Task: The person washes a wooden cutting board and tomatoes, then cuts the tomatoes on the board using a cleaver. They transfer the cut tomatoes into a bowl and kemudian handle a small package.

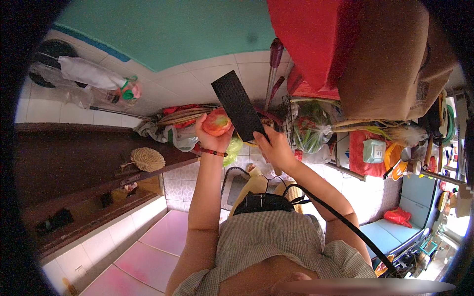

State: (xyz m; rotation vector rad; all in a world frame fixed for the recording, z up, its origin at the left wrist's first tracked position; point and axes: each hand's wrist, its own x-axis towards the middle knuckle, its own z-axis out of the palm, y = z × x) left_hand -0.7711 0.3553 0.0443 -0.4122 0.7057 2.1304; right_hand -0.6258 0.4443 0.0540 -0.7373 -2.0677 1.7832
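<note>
My left hand (214, 138), with a beaded bracelet at its wrist, holds a red and yellow round fruit (217, 123), perhaps a mango or an apple. In my right hand (276, 150) is the handle end of a cleaver with a broad dark blade (237, 105). The blade points up and to the left, its side close to the fruit. Whether blade and fruit touch, I cannot tell. Below the left hand a light green plastic bag (233, 151) partly shows.
A dark wooden shelf (85, 159) with a woven leaf-shaped fan (147, 160) lies left. To the right are a bag of green vegetables (313, 129), an orange basket (394, 159) and a brown bag (385, 63). A purple-handled pole (276, 53) stands ahead.
</note>
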